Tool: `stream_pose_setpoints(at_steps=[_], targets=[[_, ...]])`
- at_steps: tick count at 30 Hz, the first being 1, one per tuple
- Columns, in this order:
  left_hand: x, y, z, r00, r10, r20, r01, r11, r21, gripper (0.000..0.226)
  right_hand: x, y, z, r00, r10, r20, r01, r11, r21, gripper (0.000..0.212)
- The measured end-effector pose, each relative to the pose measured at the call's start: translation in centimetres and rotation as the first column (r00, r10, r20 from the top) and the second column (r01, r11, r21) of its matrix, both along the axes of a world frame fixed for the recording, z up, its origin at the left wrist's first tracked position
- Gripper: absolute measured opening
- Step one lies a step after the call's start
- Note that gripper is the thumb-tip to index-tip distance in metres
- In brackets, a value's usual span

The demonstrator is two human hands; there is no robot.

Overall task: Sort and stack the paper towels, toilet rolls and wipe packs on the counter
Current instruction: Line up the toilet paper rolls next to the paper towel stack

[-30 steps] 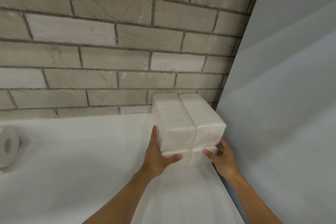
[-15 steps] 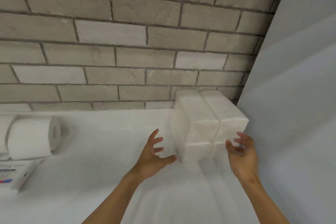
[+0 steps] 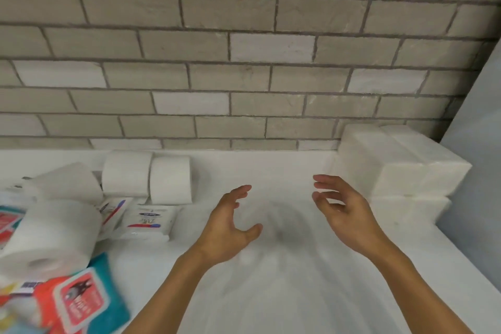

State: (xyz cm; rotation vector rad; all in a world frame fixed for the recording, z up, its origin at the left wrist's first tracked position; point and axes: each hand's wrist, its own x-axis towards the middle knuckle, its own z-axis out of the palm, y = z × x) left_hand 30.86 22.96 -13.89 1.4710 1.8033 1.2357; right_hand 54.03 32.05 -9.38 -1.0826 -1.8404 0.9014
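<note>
L hand [image 3: 227, 228] and R hand [image 3: 344, 211] hung empty, fingers spread. Towel stack [image 3: 401, 171] sat 2 o'clock off R, not touching.

A single view comes from a camera worn on the person's head, at the front edge of the white tabletop [image 3: 271, 293]. It looks forward and steeply down, facing the brick wall [image 3: 244, 62] that fills the upper half of the frame. The lens is wide, so the mortar lines bow and slant toward the edges. The camera sits close: both forearms rise from the bottom edge, with the left hand [image 3: 227, 228] and right hand [image 3: 344, 211] near the centre. A grey panel [image 3: 482, 144] closes the right edge, with the paper towel packs [image 3: 401, 165] just beside it. On the left the frame takes in the toilet rolls [image 3: 146, 177] and cuts off the blurred wipe packs [image 3: 78, 301] in the lower corner.
</note>
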Motion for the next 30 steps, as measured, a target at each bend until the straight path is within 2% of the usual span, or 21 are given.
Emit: stream_pose_setpoints(at_steps=[4,7,15,20,25,28,30], targets=[[-5.6,-4.4,1.9,0.992,0.067,-0.111,-0.065,0.998,0.021,0.071,-6.4,-3.2,-0.8,0.976,0.190,0.110,-0.183,0.981,-0.068,0.030],[-9.5,-7.6,3.2,0.975,0.147,-0.164,-0.145,0.989,0.026,0.068,-10.9,-5.4,-0.8,0.949,0.286,0.132,-0.273,0.956,-0.108,0.031],[-17.6,-14.2,5.5,0.921,0.296,-0.254,-0.293,0.955,0.047,0.062,-21.2,-10.4,-1.1,0.905,0.424,0.047,-0.408,0.892,-0.196,0.029],[-21.5,-16.6,6.4,0.853,0.427,-0.301,-0.439,0.898,0.029,0.058,-26.5,-12.8,-1.6,0.890,0.451,-0.068,-0.447,0.829,-0.336,0.023],[-24.6,-17.6,6.2,0.810,0.541,-0.226,-0.575,0.809,-0.122,0.064,-32.0,-14.4,-3.1,0.897,0.424,-0.123,-0.420,0.732,-0.537,0.027],[-25.3,-17.7,5.7,0.809,0.550,-0.209,-0.588,0.770,-0.248,0.073,-34.9,-15.2,-3.9,0.905,0.408,-0.118,-0.380,0.654,-0.654,0.038],[-25.3,-17.6,5.4,0.815,0.543,-0.203,-0.579,0.746,-0.330,0.076,-36.2,-15.8,-4.1,0.901,0.409,-0.144,-0.380,0.586,-0.716,0.035]])
